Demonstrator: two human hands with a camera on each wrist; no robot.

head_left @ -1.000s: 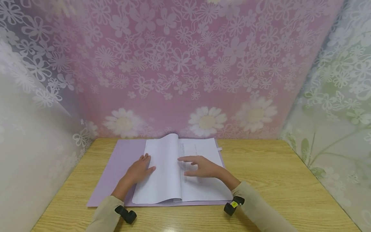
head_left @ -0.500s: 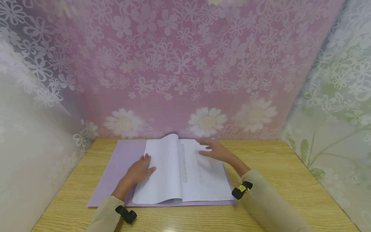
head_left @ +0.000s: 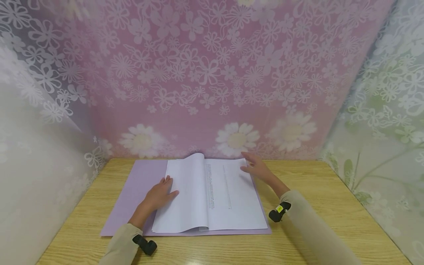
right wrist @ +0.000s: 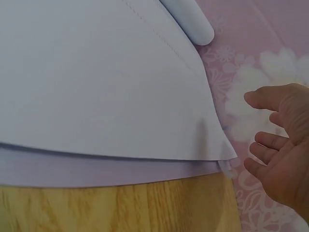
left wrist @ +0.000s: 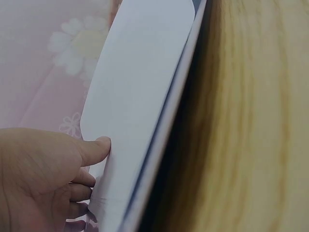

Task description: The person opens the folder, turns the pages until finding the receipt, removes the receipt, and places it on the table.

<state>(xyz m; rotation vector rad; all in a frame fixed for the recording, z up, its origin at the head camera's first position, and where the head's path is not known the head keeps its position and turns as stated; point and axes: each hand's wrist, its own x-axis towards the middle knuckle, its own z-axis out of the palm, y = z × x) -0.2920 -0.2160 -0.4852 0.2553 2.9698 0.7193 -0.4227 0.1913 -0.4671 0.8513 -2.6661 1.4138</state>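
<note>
An open lilac folder (head_left: 132,191) lies flat on the wooden table (head_left: 331,206), holding a stack of white pages (head_left: 228,198) with columns of small print. My left hand (head_left: 161,194) rests flat on the turned left pages (left wrist: 140,92), fingers straight. My right hand (head_left: 255,167) hovers at the far right corner of the right-hand page (right wrist: 96,87), fingers loosely spread and holding nothing; in the right wrist view this hand (right wrist: 280,145) is just beyond the page corner.
Pink flowered sheeting (head_left: 205,73) forms the back wall, with pale flowered sheeting at the left and right (head_left: 381,110). Bare wooden table lies to the right of and in front of the folder. A small white tab sticks out at the folder's far right edge.
My right hand has moved from the middle of the right-hand page away to its far right corner. The left hand and pages have stayed still.
</note>
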